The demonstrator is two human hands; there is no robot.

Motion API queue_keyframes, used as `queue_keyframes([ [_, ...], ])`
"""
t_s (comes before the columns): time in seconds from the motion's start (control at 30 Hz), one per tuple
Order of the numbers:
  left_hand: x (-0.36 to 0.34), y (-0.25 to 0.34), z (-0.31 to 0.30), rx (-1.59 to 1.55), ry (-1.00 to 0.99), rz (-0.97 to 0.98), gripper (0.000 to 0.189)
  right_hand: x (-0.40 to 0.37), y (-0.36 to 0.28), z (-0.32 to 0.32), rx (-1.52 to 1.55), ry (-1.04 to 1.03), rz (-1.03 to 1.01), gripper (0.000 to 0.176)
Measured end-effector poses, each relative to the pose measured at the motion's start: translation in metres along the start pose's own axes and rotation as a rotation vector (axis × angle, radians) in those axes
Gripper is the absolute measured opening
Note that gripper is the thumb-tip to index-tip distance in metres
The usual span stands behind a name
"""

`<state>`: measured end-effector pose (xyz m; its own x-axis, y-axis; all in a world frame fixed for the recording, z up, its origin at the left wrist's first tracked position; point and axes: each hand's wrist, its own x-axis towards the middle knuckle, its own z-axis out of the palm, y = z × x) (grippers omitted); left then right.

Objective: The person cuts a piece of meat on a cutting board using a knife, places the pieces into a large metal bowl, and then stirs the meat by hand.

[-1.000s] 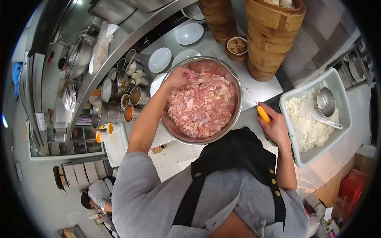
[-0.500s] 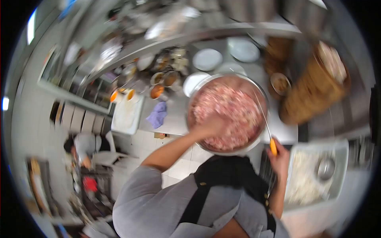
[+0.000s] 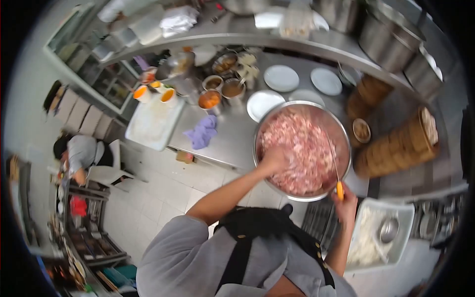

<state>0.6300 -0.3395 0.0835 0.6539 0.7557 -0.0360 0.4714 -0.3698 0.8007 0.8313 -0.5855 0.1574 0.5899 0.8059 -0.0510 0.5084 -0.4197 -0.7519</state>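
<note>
A large round metal bowl (image 3: pixel 256 141) holds a mass of pink minced meat (image 3: pixel 302 133). My left hand (image 3: pixel 277 159) is pressed into the meat, at the bowl's left side. Its fingers are blurred and partly hidden. At the lower right rim, my right hand (image 3: pixel 346 200) is closed on the orange handle (image 3: pixel 340 190) of a thin, long metal tool, whose exact kind I cannot make out. The tool's shaft (image 3: pixel 336 163) slants over the rim, with its far end against the meat.
White plates (image 3: pixel 281 78) lie behind the bowl, below a metal shelf. Stacked bamboo steamers (image 3: pixel 396 151) stand right; a tub of white food (image 3: pixel 366 232) with a metal bowl sits lower right. Left are a purple cloth (image 3: pixel 202 132), a white board (image 3: pixel 153 126) and a seated person (image 3: pixel 84 151).
The view has shifted, so the bowl and table appear farther right and slightly lower. My left hand stays in the meat, and my right hand keeps hold of the orange-handled tool.
</note>
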Motion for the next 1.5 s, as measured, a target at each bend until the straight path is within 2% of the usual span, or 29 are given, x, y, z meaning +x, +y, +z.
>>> queue_keyframes([
  [0.03,0.007,0.007,-0.014,-0.057,0.036,-0.142,0.029,-0.002,0.012,0.015,0.012,0.058,-0.014,0.047],
  [0.1,0.017,0.021,-0.046,-0.789,-0.11,-0.27,0.013,-0.011,-0.008,0.032,0.048,0.113,0.017,0.048],
  [0.13,0.045,-0.016,-0.036,-1.122,-0.214,-0.348,0.019,-0.013,-0.023,0.039,0.03,0.107,0.02,0.047],
  [0.17,0.054,-0.03,-0.033,-1.427,-0.217,-0.264,0.018,-0.015,-0.029,0.052,0.198,0.073,0.088,0.045],
  [0.2,0.064,-0.029,-0.039,-1.52,-0.504,-0.514,0.02,-0.021,-0.038,0.062,0.125,0.167,0.14,0.045],
  [0.23,0.044,0.013,-0.072,-1.388,-0.382,-0.54,0.024,-0.023,-0.031,0.073,0.047,0.254,0.073,0.046],
  [0.27,0.077,-0.042,-0.03,-1.397,-0.518,-0.48,0.024,-0.025,-0.048,0.076,-0.03,0.255,0.191,0.048],
  [0.33,0.054,-0.027,-0.039,-0.771,-0.329,-0.259,0.032,-0.034,-0.073,0.087,-0.095,0.254,0.251,0.05],
  [0.37,0.041,-0.014,-0.044,-0.778,-0.358,-0.249,0.032,-0.036,-0.081,0.088,-0.135,0.252,0.294,0.05],
  [0.43,0.01,-0.001,-0.05,0.266,-0.316,0.302,0.057,-0.047,-0.091,0.094,-0.173,0.249,0.337,0.051],
  [0.47,0.006,0.001,-0.051,0.265,-0.309,0.303,0.057,-0.05,-0.095,0.096,-0.174,0.281,0.297,0.051],
  [0.53,0.009,-0.001,-0.051,0.114,-0.312,0.068,0.051,-0.043,-0.091,0.102,-0.164,0.301,0.235,0.051],
  [0.6,0.022,-0.008,-0.055,0.09,-0.359,0.086,0.048,-0.042,-0.08,0.104,-0.071,0.344,0.204,0.05],
  [0.63,0.027,-0.016,-0.059,-0.319,-0.465,0.018,0.045,-0.041,-0.097,0.101,-0.1,0.281,0.398,0.048],
  [0.67,0.03,-0.024,-0.064,-0.73,-0.544,-0.056,0.043,-0.04,-0.088,0.104,-0.088,0.263,0.395,0.048],
  [0.77,0.02,-0.019,-0.108,-1.273,-0.522,-0.238,0.049,-0.033,-0.062,0.123,0.075,0.334,0.199,0.046],
  [0.83,0.019,-0.052,-0.141,-1.32,-0.359,-0.096,0.048,-0.027,-0.082,0.131,0.147,0.283,0.116,0.043],
  [0.9,-0.006,-0.078,-0.215,-1.32,-0.257,-0.045,0.046,-0.022,-0.101,0.146,0.244,0.275,-0.039,0.044],
  [1.0,-0.056,-0.136,-0.325,-1.34,-0.076,0.008,0.046,-0.021,-0.157,0.164,0.212,-0.006,0.181,0.04],
  [1.07,-0.081,-0.193,-0.385,-1.268,0.066,0.035,0.048,-0.018,-0.177,0.2,0.178,-0.173,0.11,0.042],
  [1.1,-0.093,-0.223,-0.41,-1.202,0.145,-0.004,0.041,-0.016,-0.185,0.233,0.22,-0.146,-0.171,0.043],
  [1.17,-0.116,-0.29,-0.454,-1.118,0.22,-0.065,0.036,-0.012,-0.224,0.294,0.225,-0.337,-0.023,0.047],
  [1.2,-0.126,-0.323,-0.476,-1.097,0.218,-0.082,0.038,-0.01,-0.245,0.33,0.219,-0.335,-0.27,0.047],
  [1.23,-0.14,-0.35,-0.497,-1.104,0.225,-0.073,0.038,-0.009,-0.275,0.361,0.18,-0.4,-0.276,0.049],
  [1.3,-0.156,-0.396,-0.537,-0.868,0.207,-0.379,0.043,0.001,-0.301,0.435,0.107,-0.465,-0.318,0.049],
  [1.33,-0.158,-0.417,-0.55,-0.875,0.196,-0.377,0.043,0.006,-0.314,0.469,0.07,-0.47,-0.372,0.047],
  [1.4,-0.157,-0.459,-0.569,0.197,0.393,-0.374,0.04,0.016,-0.342,0.523,0.011,-0.475,-0.424,0.046],
  [1.43,-0.156,-0.483,-0.565,0.397,0.636,-0.143,0.039,0.017,-0.358,0.545,-0.129,-0.418,-0.475,0.045],
  [1.5,-0.159,-0.501,-0.556,0.424,0.565,-0.188,0.038,0.021,-0.38,0.572,-0.278,-0.371,-0.522,0.045],
])
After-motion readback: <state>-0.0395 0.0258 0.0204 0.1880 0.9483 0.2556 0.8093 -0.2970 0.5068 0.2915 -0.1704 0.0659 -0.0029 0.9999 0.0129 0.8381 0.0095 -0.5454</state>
